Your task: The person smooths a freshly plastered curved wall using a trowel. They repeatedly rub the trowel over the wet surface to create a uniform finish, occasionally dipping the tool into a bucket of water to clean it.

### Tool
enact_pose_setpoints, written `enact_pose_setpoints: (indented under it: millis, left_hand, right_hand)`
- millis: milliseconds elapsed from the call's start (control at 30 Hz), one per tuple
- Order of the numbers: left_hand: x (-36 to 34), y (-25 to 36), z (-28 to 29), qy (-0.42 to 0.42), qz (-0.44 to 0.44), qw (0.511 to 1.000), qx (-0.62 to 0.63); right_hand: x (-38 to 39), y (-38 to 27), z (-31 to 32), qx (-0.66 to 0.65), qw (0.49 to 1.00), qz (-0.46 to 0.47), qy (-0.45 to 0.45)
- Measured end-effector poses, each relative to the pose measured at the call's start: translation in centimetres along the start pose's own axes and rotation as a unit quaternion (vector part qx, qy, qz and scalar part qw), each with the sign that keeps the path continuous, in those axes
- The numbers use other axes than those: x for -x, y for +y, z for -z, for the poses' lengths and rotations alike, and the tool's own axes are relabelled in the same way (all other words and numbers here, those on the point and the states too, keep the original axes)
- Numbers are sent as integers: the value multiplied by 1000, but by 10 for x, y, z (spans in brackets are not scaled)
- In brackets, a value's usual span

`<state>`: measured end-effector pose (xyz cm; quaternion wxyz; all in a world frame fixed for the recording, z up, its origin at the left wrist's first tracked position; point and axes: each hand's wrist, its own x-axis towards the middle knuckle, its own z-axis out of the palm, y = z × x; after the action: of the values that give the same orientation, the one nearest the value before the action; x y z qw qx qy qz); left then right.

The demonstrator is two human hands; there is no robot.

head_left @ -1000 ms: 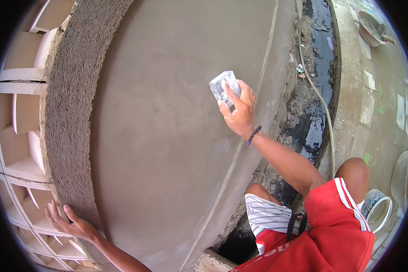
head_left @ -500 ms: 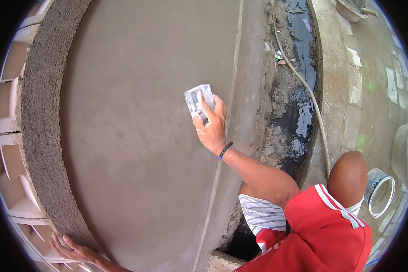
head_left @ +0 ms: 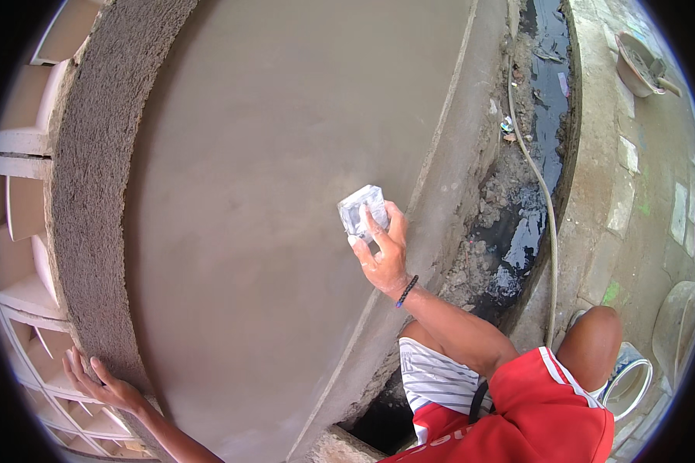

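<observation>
Near the middle, my right hand (head_left: 382,247) grips a white, powder-smudged rectangular block (head_left: 360,210) with grey markings, held at a smooth grey plastered surface (head_left: 247,193); whether it touches the plaster is unclear. Pale powder coats my fingertips. At lower left, my left hand (head_left: 112,386) has its fingers apart, resting on a rough cement band (head_left: 96,201) beside a pale decorative block lattice (head_left: 27,262).
Right of the plaster runs a drain (head_left: 548,123) with dark water, rubble and litter, a hose (head_left: 550,216) along it. On the paved strip (head_left: 633,247) are a mortar pan (head_left: 635,77) with a handled tool and a white bucket (head_left: 625,386). My bent legs straddle the lower right.
The view has shifted back and forth. My right hand has moved down along the plaster with the white block. My left hand stays on the rough band.
</observation>
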<state>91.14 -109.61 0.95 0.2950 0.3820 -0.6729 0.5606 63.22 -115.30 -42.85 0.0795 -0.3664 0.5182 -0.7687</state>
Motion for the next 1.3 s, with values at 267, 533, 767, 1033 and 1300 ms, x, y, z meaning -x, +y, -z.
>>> enact_pose_setpoints:
  millis: [267,533,767,1033,1300]
  left_hand:
    - [-2,15,-4,3,12,1000,1]
    - [6,13,-3,0,8,1000,-2]
    - [-1,16,-11,6,16,1000,17]
    - [0,7,-2,11,22,1000,17]
    - [-3,10,-1,16,26,1000,-6]
  right_hand:
    - [-19,6,2,26,998,-24,46]
    - [-68,2,-8,-14,990,-109,91]
    - [-38,41,-2,-86,979,-140,121]
    - [-9,5,3,16,999,-34,33]
    - [-7,1,11,32,999,-16,40]
